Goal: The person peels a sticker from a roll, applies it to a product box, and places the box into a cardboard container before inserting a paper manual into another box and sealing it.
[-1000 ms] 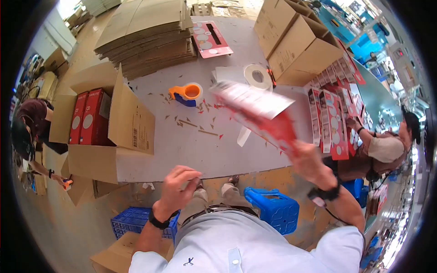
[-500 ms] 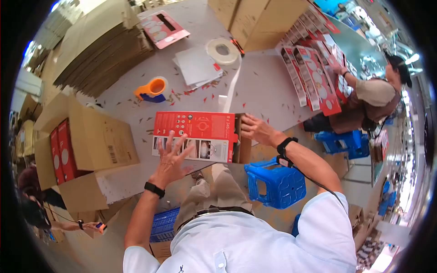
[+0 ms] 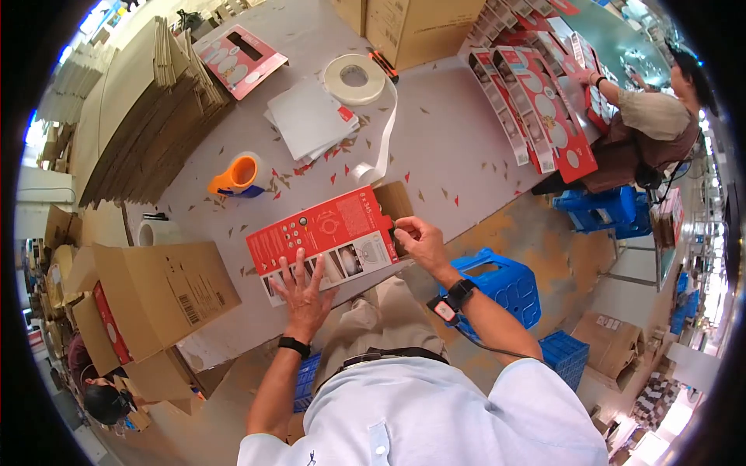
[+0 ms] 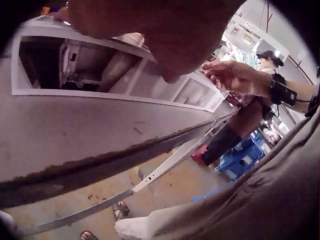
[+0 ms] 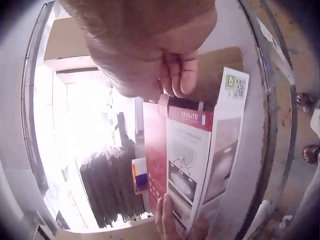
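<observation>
A red and white printed box (image 3: 326, 238) lies near the table's front edge, its brown flap (image 3: 394, 203) standing out at the right end. My left hand (image 3: 303, 299) rests with spread fingers on the box's near left part. At the right end my right hand (image 3: 423, 247) has its fingers bent at the flaps; the right wrist view shows this hand (image 5: 145, 55) over the end of the box (image 5: 187, 155), fingers curled at the flap edge. In the left wrist view the box's picture side (image 4: 150, 82) faces the camera, below my blurred left hand (image 4: 160, 30).
An open carton (image 3: 167, 291) stands at the left, a cardboard stack (image 3: 140, 109) behind it. An orange tape dispenser (image 3: 237, 177), white sheets (image 3: 311, 120) and a white roll (image 3: 354, 80) lie mid-table. Red boxes (image 3: 536, 113) are at the right, beside another person (image 3: 653, 128). A blue stool (image 3: 497, 287) stands in front.
The red box came down onto the table between the first two frames and has since turned slightly, its right end rising in the view. My right hand's fingers have moved along that end.
</observation>
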Available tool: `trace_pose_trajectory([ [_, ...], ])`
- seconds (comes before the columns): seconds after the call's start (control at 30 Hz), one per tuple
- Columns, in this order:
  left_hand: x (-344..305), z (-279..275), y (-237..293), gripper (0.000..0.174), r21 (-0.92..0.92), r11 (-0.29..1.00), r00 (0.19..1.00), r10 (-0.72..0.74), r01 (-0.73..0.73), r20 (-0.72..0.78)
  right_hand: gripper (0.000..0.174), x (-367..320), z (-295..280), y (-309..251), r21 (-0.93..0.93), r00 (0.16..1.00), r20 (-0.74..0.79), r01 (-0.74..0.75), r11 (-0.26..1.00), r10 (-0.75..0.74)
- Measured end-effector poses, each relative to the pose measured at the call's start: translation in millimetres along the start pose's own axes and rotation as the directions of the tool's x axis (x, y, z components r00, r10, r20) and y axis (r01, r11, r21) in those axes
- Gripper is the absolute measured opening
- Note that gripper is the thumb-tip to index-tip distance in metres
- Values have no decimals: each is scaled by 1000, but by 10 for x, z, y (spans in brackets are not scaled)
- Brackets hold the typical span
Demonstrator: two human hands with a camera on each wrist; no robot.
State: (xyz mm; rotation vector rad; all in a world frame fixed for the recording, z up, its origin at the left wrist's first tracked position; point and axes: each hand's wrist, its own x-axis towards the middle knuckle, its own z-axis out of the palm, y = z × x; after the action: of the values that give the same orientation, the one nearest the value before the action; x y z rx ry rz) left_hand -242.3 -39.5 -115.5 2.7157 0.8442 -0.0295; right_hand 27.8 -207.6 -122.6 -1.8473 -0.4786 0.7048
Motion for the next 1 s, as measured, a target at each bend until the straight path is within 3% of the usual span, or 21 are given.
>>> trace_pose_trajectory([
  [0.07,-16,21,100,98,-4,999,999,-37,37,-9,32,97,70,-14,-1,999,15,-42,999,42],
  [0.17,-10,25,180,99,-23,998,998,-67,66,-22,36,150,122,-101,-101,985,-154,-94,990,78],
  [0.27,-15,38,175,98,-12,997,997,-75,75,-25,38,220,174,-21,-44,983,-183,-31,999,23],
  [0.37,-1,64,167,97,-11,998,997,-69,68,-35,37,334,165,45,185,980,64,-195,963,186],
  [0.47,-26,54,175,96,-10,998,997,-70,70,-20,36,410,86,-134,201,877,311,-437,877,366],
  [0.57,-12,50,169,95,-2,998,997,-69,69,-24,35,536,119,-137,189,792,457,-532,826,405],
  [0.67,-18,64,172,94,-3,998,997,-61,61,-53,36,630,43,-204,21,802,469,-429,903,370],
  [0.7,-19,83,175,94,-12,997,996,-79,78,-40,33,646,-71,-268,-74,864,344,-364,928,367],
  [0.77,-19,112,173,95,-13,997,994,-79,78,-69,36,791,-276,-523,-370,970,192,-72,926,152],
  [0.8,-16,122,186,95,-15,997,994,-81,80,-78,37,882,-322,-630,-515,989,145,57,855,21],
  [0.83,-13,133,204,96,-12,996,994,-86,86,-72,40,1010,-302,-742,-531,980,157,189,826,-123],
  [0.9,3,126,224,98,3,995,993,-101,102,-61,47,1391,-106,-971,-540,896,192,437,719,-400],
  [0.97,18,113,239,100,6,994,992,-109,109,-69,56,1746,296,-1142,-517,672,226,697,498,-705],
  [1.0,21,112,245,100,10,993,991,-114,115,-72,58,1856,527,-1214,-508,662,252,711,486,-705],
])
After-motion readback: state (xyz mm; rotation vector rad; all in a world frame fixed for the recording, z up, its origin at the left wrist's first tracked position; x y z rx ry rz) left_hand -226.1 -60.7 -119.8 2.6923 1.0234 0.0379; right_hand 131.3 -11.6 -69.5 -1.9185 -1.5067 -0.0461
